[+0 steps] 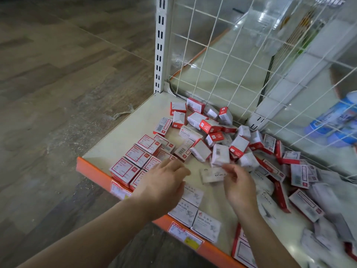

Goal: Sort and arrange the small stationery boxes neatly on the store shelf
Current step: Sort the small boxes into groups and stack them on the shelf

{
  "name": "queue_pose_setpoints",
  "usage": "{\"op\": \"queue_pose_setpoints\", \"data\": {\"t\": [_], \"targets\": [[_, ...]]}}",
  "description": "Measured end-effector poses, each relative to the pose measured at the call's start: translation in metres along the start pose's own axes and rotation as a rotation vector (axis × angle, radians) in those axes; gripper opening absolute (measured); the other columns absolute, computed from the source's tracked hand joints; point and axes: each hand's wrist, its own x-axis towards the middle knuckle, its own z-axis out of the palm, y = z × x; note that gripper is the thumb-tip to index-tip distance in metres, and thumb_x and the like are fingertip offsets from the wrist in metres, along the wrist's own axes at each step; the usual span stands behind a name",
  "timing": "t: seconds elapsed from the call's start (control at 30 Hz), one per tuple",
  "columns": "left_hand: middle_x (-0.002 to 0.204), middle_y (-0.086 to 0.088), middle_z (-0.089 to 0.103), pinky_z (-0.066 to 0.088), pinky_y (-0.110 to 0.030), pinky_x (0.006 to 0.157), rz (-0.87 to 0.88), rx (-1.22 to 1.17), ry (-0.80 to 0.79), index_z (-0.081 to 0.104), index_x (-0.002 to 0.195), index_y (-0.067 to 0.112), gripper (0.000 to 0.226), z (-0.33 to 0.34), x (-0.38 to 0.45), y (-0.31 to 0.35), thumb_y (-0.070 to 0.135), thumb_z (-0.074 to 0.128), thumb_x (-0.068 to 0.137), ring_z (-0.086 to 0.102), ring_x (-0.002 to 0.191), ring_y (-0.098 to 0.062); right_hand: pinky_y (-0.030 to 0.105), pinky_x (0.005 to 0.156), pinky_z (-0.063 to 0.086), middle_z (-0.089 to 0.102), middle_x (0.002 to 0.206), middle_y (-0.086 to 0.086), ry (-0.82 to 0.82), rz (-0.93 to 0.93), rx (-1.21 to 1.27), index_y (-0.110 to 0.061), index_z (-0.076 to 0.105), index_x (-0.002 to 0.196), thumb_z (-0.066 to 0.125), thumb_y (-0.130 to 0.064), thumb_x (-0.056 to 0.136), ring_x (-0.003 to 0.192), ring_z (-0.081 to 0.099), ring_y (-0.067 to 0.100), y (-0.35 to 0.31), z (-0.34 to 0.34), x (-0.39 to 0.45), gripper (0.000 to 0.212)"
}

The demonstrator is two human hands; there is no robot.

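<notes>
Shelf: a pale shelf board (123,136) with an orange front strip (92,171), a white slotted post (160,45) at its back left corner and a wire grid (231,55) along the back.
Sorted boxes: red-and-white boxes (135,157) sit in tidy rows, touching, at the front left corner of the shelf.
Paper clip boxes: white boxes marked PAPER CLIPS (204,225) lie flat side by side along the front edge, partly under the left forearm.
Loose pile: many small boxes (218,136) lie tumbled at all angles from the back edge across to the right side.
Left hand: the left hand (164,182) is held over the front edge beside the tidy rows, fingers relaxed and slightly spread, holding nothing.
Right hand: the right hand (239,182) pinches a white box marked STAPLES (212,175) by its right end; the box looks slightly raised off the board, though blur makes that uncertain.
Price tags: labels (185,235) are stuck on the orange strip.
Behind the grid: blue-and-white packs (336,124), blurred.
</notes>
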Motion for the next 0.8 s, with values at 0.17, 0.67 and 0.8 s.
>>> {"op": "queue_pose_setpoints", "data": {"t": [0.17, 0.67, 0.8], "targets": [[0.135, 0.006, 0.042, 0.038, -0.031, 0.103, 0.092, 0.077, -0.223, 0.041, 0.135, 0.025, 0.039, 0.017, 0.004, 0.026, 0.02, 0.041, 0.097, 0.039, 0.122, -0.013, 0.01, 0.079, 0.036, 0.059, 0.118, 0.004, -0.089, -0.065, -0.073, -0.011, 0.06, 0.117, 0.05, -0.003, 0.089, 0.101, 0.051, 0.01, 0.015, -0.008, -0.009, 0.031], [0.128, 0.008, 0.044, 0.042, -0.032, 0.1, -0.031, 0.083, -0.308, 0.044, 0.133, 0.025, 0.039, 0.027, 0.005, 0.032, 0.019, 0.046, 0.094, 0.043, 0.117, -0.012, 0.028, 0.091, 0.038, 0.05, 0.125, 0.003, -0.28, -0.139, -0.34, -0.02, 0.047, 0.133, 0.061, -0.022, 0.084, 0.115, 0.046, 0.019, 0.017, -0.011, 0.004, 0.05], [0.132, 0.009, 0.042, 0.042, -0.032, 0.1, -0.048, 0.044, -0.302, 0.044, 0.134, 0.025, 0.04, 0.026, 0.004, 0.032, 0.021, 0.044, 0.094, 0.041, 0.12, -0.011, 0.025, 0.094, 0.033, 0.048, 0.127, 0.004, -0.276, -0.182, -0.392, -0.016, 0.049, 0.13, 0.058, -0.018, 0.088, 0.118, 0.044, 0.018, 0.015, -0.013, 0.006, 0.043]]}}
